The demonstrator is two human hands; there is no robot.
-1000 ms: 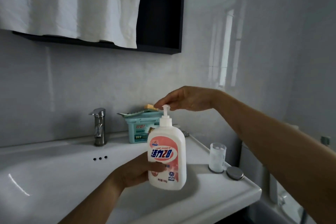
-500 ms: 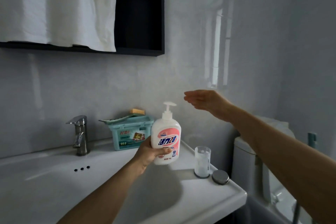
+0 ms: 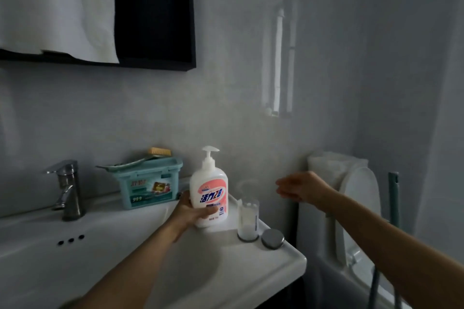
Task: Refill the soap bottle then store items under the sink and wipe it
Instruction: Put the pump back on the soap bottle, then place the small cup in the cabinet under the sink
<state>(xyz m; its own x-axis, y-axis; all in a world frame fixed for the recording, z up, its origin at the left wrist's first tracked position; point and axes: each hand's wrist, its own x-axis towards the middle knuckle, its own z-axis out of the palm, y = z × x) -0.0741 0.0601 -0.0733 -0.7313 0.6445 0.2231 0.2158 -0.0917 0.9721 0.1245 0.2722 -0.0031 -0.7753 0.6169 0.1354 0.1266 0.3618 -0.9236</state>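
While my left hand [image 3: 190, 211] clamps the soap bottle [image 3: 209, 193] upright on the sink [image 3: 276, 261] ledge beside the jar [image 3: 248, 221] | right hand [image 3: 301, 187] empty, fingers loosely apart, blurred | step: refill, pump on | next: unscrew pump, likely.

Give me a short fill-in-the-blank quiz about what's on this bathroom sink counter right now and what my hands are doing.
1. The white pump soap bottle with a pink label is gripped by the ____ hand.
2. The right hand holds ____.
3. The round grey metal lid lies beside the clear ____.
4. A wooden brush rests on top of the ____ plastic box.

Missing words: left; nothing; glass; teal
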